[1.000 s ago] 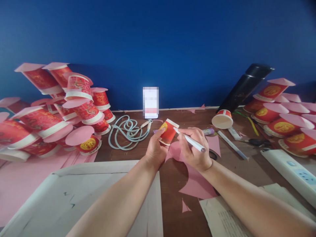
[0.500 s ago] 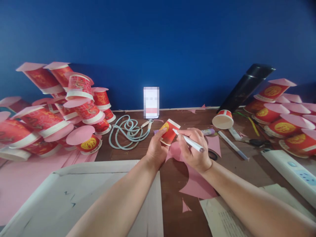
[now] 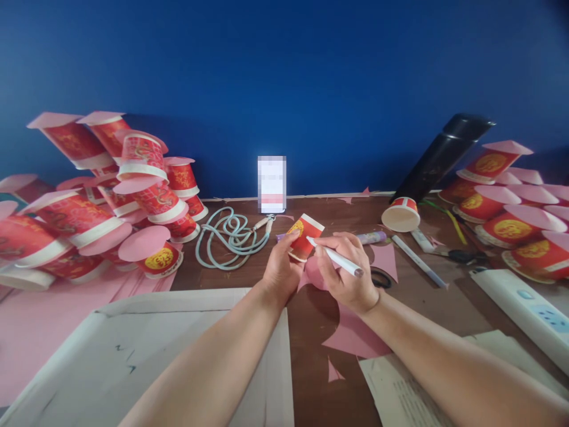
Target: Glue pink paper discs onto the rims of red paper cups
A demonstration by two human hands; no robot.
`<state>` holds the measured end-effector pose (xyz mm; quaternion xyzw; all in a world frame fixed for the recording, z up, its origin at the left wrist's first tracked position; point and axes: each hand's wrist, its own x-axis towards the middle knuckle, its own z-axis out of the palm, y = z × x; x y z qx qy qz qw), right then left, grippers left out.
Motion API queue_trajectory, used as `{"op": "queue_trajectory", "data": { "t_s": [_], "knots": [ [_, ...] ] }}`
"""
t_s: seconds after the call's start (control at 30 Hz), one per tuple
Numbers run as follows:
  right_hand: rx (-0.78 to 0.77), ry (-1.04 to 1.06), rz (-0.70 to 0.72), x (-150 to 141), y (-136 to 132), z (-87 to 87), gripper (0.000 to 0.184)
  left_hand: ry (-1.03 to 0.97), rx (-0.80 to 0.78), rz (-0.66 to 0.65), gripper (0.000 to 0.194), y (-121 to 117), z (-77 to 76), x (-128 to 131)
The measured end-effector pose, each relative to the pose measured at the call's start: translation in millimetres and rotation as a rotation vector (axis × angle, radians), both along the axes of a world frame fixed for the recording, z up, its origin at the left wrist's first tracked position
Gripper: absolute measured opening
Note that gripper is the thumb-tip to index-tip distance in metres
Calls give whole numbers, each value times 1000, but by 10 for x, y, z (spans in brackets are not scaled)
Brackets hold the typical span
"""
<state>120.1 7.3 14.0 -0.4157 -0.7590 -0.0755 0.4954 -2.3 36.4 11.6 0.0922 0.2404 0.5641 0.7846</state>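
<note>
head camera, and the red paper cup (image 3: 306,240) is up in the left hand (image 3: 282,267), just above the middle of the brown table (image 3: 311,356), in front of the phone (image 3: 272,184). look at how it lies: the cup is tipped over to the right, its long axis slanting from lower left, near the palm, to upper right. the wide end with the white band points up and away to the right; the narrower end points down towards the wearer. the gold emblem faces up on the left part of the side, and the left thumb presses beside it, the grip closed narrow around the cup, the other fingers mostly hidden behind.

over to the right hand (image 3: 351,273), fingers pinched close on a white pen (image 3: 340,259). the pen slants too, tip up and left at the red side of the cup, back end down and right. whether the tip touches, one cannot tell.

round about, a pale blue cord (image 3: 222,237) coils left of the cup, and pink paper (image 3: 355,332) lies below the right hand. a pile of pink-topped cups (image 3: 142,157) crowds the left, another group of cups (image 3: 507,228) the right, with a black flask (image 3: 438,160) leaning at the blue wall (image 3: 284,77).
</note>
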Motion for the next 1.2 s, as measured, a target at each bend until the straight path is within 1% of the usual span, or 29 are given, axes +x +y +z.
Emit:
{"op": "queue_trajectory", "data": {
  "t_s": [0.2,0.27,0.33,0.5,0.63,0.73,0.93,1.03,1.1,1.13,1.2],
  "knots": [
    [30,9,-35,50,32,18,19,18,-4,43,21,0,4,3],
    [32,18,-49,69,49,26,20,18,-9,37,22,1,8,3],
    [34,30,-61,79,60,30,20,-3,-4,31,21,7,2,-3],
    [2,80,-68,73,51,16,22,-47,45,90,17,54,-55,-34],
    [-91,140,-64,58,53,0,28,-68,42,120,25,80,-76,-51],
    [-157,212,-68,41,72,-7,29,-78,48,81,34,75,-53,-55],
    [-362,369,-24,10,120,-56,45,-103,110,-22,43,39,10,-41],
    [-459,503,78,-7,147,-72,47,-104,112,-111,48,16,18,-36],
    [-531,569,154,-18,163,-68,44,-90,109,-158,51,0,19,-32],
    [-558,588,172,-22,170,-62,42,-80,108,-167,52,-8,20,-27],
    [-587,621,169,-24,184,-52,39,-63,120,-138,49,-27,26,-9]
  ]
}}
